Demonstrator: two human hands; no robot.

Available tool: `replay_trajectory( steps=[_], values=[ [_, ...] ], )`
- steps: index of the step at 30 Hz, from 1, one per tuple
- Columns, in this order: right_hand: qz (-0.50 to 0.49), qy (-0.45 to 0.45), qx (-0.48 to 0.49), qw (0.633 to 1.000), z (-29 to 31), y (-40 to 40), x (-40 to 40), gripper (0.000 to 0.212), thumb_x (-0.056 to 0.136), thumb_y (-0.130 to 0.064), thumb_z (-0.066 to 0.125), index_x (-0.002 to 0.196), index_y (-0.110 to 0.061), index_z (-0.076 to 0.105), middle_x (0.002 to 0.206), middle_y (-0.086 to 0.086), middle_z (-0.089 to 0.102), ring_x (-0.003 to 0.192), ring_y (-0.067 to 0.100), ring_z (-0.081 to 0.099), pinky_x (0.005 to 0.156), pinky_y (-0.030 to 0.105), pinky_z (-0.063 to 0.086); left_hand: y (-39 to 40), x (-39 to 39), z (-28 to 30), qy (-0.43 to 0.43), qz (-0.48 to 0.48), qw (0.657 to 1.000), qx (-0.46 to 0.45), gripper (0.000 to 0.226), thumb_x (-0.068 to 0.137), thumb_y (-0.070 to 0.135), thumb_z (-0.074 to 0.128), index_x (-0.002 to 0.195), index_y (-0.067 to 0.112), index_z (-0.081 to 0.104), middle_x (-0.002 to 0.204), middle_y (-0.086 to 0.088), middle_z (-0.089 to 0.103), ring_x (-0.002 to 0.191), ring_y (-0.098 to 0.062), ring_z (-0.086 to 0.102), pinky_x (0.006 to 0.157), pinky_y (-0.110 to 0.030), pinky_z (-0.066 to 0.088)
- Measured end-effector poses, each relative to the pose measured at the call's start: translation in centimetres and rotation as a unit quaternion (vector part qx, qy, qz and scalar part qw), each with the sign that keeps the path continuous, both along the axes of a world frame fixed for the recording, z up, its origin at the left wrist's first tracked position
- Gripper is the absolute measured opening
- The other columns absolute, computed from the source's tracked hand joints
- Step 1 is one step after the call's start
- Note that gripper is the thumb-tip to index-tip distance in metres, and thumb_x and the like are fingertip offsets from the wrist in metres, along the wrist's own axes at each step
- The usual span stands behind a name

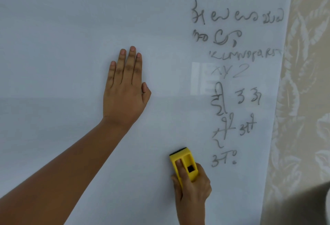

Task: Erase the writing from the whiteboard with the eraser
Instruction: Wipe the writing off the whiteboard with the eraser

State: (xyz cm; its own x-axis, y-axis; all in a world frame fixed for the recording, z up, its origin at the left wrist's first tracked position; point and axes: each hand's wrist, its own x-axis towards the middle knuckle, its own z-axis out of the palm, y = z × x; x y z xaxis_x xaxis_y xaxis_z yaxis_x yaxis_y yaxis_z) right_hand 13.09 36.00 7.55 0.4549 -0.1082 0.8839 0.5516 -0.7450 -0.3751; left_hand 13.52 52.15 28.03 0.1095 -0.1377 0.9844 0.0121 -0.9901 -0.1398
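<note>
The whiteboard [71, 28] fills most of the view. Grey marker writing [235, 74] runs in several rows down its right side, from near the top to a last row low on the board. My left hand [125, 89] lies flat on the bare board at the middle, fingers together and pointing up. My right hand [191, 189] grips a yellow eraser [184, 162] with a black pad, pressed on the board just left of the lowest row of writing. One finger rests in the eraser's top groove.
A beige wall with a pale leaf pattern [303, 99] borders the board's right edge. A dark blurred shape [310, 205] sits at the bottom right corner. The left and middle of the board carry no writing.
</note>
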Motion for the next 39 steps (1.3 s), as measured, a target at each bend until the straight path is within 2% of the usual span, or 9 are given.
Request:
replay_trajectory(
  steps=[3,5,12,14,17,24,29,32,39],
  values=[
    [-0.06,-0.001,0.084,0.995,0.4,-1.7,1.2,0.031,0.089,-0.036,0.054,0.117,-0.033,0.044,0.098,0.033,0.058,0.072,0.046,0.058,0.062,0.05,0.048,0.0,0.0,0.0,-0.004,0.002,1.0,-0.001,0.058,0.092,0.016,0.037,0.145,-0.002,0.025,0.153,-0.019,0.024,0.142,-0.032,0.019,0.116,-0.043,0.011],
    [-0.062,0.021,0.143,0.988,1.1,-1.3,1.9,0.055,0.078,-0.017,0.072,0.12,-0.034,0.042,0.104,0.034,0.055,0.08,0.048,0.055,0.068,0.054,0.046,0.0,0.1,0.0,-0.004,0.001,1.0,0.001,0.058,0.092,0.016,0.036,0.145,-0.002,0.024,0.153,-0.019,0.023,0.142,-0.032,0.018,0.116,-0.043,0.011],
    [-0.046,0.009,0.037,0.998,-1.9,-1.8,0.8,0.032,0.091,-0.049,0.034,0.117,-0.036,0.048,0.102,0.025,0.062,0.074,0.041,0.062,0.061,0.044,0.049,0.1,0.2,-0.2,-0.007,0.0,1.0,0.003,0.058,0.093,0.017,0.035,0.146,-0.002,0.023,0.153,-0.019,0.022,0.142,-0.032,0.017,0.116,-0.042,0.01],
    [-0.095,0.001,0.098,0.991,-1.5,-3.4,1.7,0.029,0.089,-0.034,0.049,0.119,-0.032,0.046,0.108,0.032,0.057,0.081,0.046,0.059,0.065,0.051,0.048,0.1,0.2,-0.2,-0.007,0.001,1.0,0.002,0.058,0.093,0.017,0.034,0.146,-0.001,0.022,0.154,-0.019,0.022,0.143,-0.031,0.016,0.117,-0.042,0.01],
    [-0.1,0.042,0.22,0.97,-0.3,-3.2,3.2,0.06,0.081,-0.006,0.067,0.129,-0.034,0.046,0.126,0.031,0.045,0.107,0.05,0.048,0.086,0.06,0.038,0.1,0.3,-0.1,-0.006,-0.001,1.0,0.003,0.057,0.093,0.018,0.034,0.146,-0.002,0.022,0.154,-0.019,0.021,0.143,-0.031,0.016,0.117,-0.042,0.009],
    [-0.087,0.033,0.17,0.981,-2.6,-4.2,2.3,0.049,0.09,-0.048,0.034,0.129,-0.021,0.049,0.123,0.035,0.048,0.101,0.052,0.053,0.079,0.059,0.044,0.1,0.2,-0.2,-0.006,-0.004,1.0,0.001,0.058,0.093,0.018,0.032,0.146,-0.002,0.022,0.154,-0.019,0.021,0.143,-0.031,0.016,0.116,-0.042,0.008],
    [-0.121,0.096,0.259,0.954,-1.3,-6.9,5.1,0.06,0.088,-0.013,0.059,0.138,-0.031,0.031,0.135,0.027,0.036,0.116,0.045,0.039,0.095,0.062,0.028,0.1,0.4,-0.2,-0.014,-0.001,1.0,0.003,0.058,0.092,0.018,0.032,0.146,-0.002,0.023,0.153,-0.019,0.022,0.142,-0.032,0.017,0.116,-0.042,0.009],
    [-0.101,0.091,0.203,0.97,-2.3,-7.3,4.7,0.061,0.084,-0.011,0.063,0.137,-0.026,0.035,0.129,0.029,0.041,0.109,0.048,0.044,0.09,0.062,0.034,0.1,0.3,-0.2,-0.013,-0.003,1.0,0.002,0.058,0.092,0.017,0.033,0.146,-0.002,0.022,0.153,-0.019,0.022,0.142,-0.032,0.016,0.116,-0.041,0.007],
    [-0.121,0.136,0.289,0.94,-0.1,-8.1,5.6,0.056,0.091,-0.022,0.053,0.141,-0.031,0.029,0.136,0.024,0.034,0.118,0.042,0.037,0.095,0.06,0.029,0.0,0.2,-0.3,-0.012,-0.002,1.0,0.0,0.057,0.093,0.017,0.034,0.146,-0.002,0.023,0.153,-0.02,0.022,0.143,-0.032,0.016,0.117,-0.041,0.006]
  ],
)
